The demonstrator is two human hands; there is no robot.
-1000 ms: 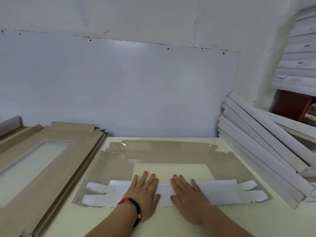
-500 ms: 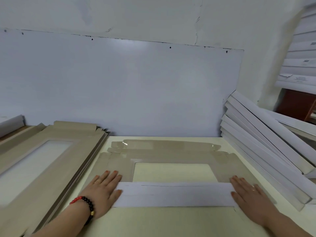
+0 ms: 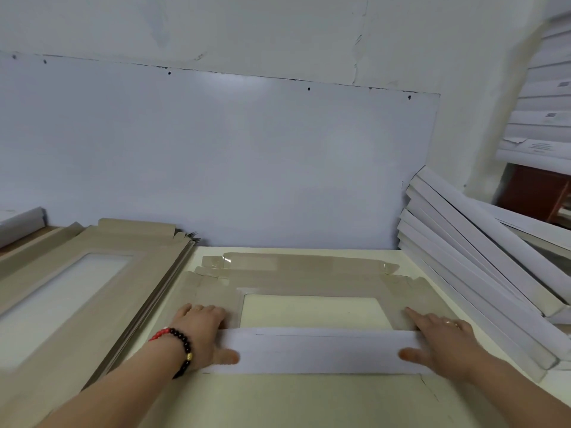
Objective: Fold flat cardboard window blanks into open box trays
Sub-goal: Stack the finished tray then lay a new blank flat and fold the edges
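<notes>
A flat grey-brown window blank (image 3: pixel 309 278) lies on the cream table (image 3: pixel 309 403), its rectangular window cut-out showing the table beneath. Its near long flap (image 3: pixel 318 350) is folded over, white side up, as a long strip. My left hand (image 3: pixel 200 335), with a red and black bead bracelet on the wrist, presses on the strip's left end, fingers stretched onto the blank and thumb on the white face. At the strip's right end my right hand (image 3: pixel 441 341) presses the same way. The strip's end tabs are hidden.
A thick stack of flat window blanks (image 3: pixel 92 273) lies to the left, touching the table edge. Several folded white trays (image 3: pixel 479 273) lean in a pile at the right. A white board (image 3: pixel 216 165) backs the table against the wall.
My hands slid apart from the strip's middle to its two ends. The white end tabs went out of sight. Both thumbs now lie on the strip.
</notes>
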